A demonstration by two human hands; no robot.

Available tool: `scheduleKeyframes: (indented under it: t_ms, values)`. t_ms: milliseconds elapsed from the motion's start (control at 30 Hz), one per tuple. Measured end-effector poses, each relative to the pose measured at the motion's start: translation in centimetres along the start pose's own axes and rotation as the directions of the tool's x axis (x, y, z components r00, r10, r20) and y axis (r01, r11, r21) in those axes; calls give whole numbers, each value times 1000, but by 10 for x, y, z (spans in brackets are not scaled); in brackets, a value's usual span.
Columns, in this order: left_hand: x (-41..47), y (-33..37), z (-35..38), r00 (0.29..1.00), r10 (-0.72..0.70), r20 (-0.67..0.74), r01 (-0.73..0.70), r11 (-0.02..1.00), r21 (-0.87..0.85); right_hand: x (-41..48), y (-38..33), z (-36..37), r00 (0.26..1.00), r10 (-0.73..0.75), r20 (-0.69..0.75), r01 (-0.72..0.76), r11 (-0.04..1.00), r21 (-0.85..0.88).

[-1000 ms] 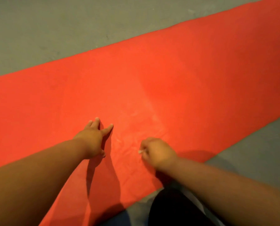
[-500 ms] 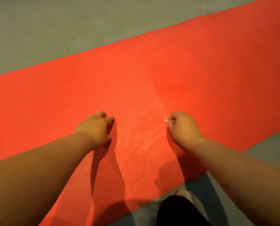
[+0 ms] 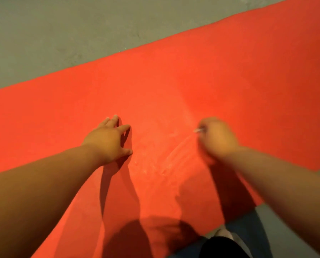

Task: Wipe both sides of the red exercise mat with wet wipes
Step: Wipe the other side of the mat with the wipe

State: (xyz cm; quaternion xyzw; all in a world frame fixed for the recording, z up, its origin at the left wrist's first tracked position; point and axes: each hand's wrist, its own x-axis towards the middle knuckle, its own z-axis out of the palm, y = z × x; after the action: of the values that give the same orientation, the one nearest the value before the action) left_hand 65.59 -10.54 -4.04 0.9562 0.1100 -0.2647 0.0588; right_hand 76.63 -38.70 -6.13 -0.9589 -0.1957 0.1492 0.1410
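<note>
On mat's point(image 3: 229, 71) near half: left hand point(image 3: 109, 138) spread, fingers straight, pressing it; right hand point(image 3: 218, 138) (blurred) fisted round wipe point(image 3: 199, 130), damp streaks point(image 3: 176, 151) between them. Mat lies flat, floor point(image 3: 62, 34) beyond its far edge

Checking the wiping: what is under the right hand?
A white bit of wipe pokes out from the curled right hand, over the red mat. The rest of the wipe is hidden by the hand.
</note>
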Motion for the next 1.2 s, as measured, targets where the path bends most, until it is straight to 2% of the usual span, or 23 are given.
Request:
scheduleKeyframes:
  t_ms: [67, 133, 233, 267, 333, 367, 400, 433, 467, 533, 567, 600, 667, 733, 767, 800, 833, 900, 967, 1033, 1100, 1133, 1200]
  values:
    - [9, -11, -5, 1000, -16, -15, 16, 999, 35, 23, 43, -29, 943, 294, -159, -299, 954, -12]
    - [19, -18, -9, 999, -29, -18, 30, 999, 16, 23, 31, -26, 935, 283, -211, -297, 954, -35]
    - [33, -21, -12, 999, -45, -21, 44, 999, -17, -10, -49, 21, 998, -56, -4, 56, 998, 41]
    - [36, -21, -13, 999, -45, -17, 44, 999, -27, -25, -73, 32, 967, -234, 101, 229, 972, 60]
    - [41, -21, -13, 999, -43, -2, 43, 999, -25, -33, -90, 42, 822, -534, 197, 530, 844, 74]
    - [44, -21, -14, 998, -53, 21, 53, 999, -9, -20, -79, 38, 807, -563, 179, 565, 824, 41]
    - [48, -24, -13, 995, -82, 53, 81, 997, 10, -2, -64, 28, 867, -480, 132, 487, 873, -31]
    - [52, -29, -14, 990, -120, 78, 117, 993, 32, 18, -46, 13, 951, -304, 49, 308, 946, -98]
    - [55, -35, -15, 985, -145, 92, 140, 989, 53, 37, -22, -4, 994, -91, -63, 83, 989, -123]
    - [64, -45, -20, 985, -144, 92, 136, 987, 90, 61, 12, -26, 963, 201, -180, -223, 969, -111]
    - [69, -49, -24, 987, -132, 87, 123, 988, 95, 61, 7, -28, 953, 238, -189, -261, 959, -109]
    - [73, -52, -29, 990, -115, 79, 107, 990, 96, 56, -11, -21, 969, 194, -151, -213, 970, -121]
    - [79, -57, -35, 995, -70, 74, 62, 993, 96, 27, -68, 11, 999, -53, 8, 54, 996, -66]
    - [84, -63, -36, 996, -17, 83, 10, 996, 86, -10, -114, 38, 908, -377, 183, 382, 924, 8]
    - [86, -67, -35, 997, 4, 78, -10, 996, 84, -13, -117, 44, 851, -477, 218, 480, 876, 42]
    - [87, -70, -37, 998, 19, 57, -24, 996, 84, -3, -109, 41, 849, -490, 199, 495, 869, 31]
    - [89, -74, -38, 999, 35, 23, -37, 995, 88, 15, -95, 33, 902, -409, 140, 417, 908, -28]
    - [92, -81, -45, 998, 57, -40, -52, 994, 101, 62, -59, 8, 996, -85, -26, 83, 993, -87]
    - [94, -82, -52, 999, 20, -37, -17, 997, 81, 94, -30, -15, 979, 153, -132, -161, 985, -58]
    - [98, -78, -57, 998, -52, 23, 51, 998, 48, 99, -44, -13, 976, 173, -132, -184, 980, -70]
    - [104, -78, -58, 994, -72, 84, 68, 996, 57, 78, -82, 11, 1000, 11, -4, -11, 998, -63]
    - [107, -81, -60, 994, -70, 84, 64, 996, 64, 61, -102, 24, 988, -140, 67, 143, 989, -40]
    - [110, -87, -65, 998, -61, 26, 60, 997, 58, 28, -132, 35, 869, -442, 222, 442, 895, 54]
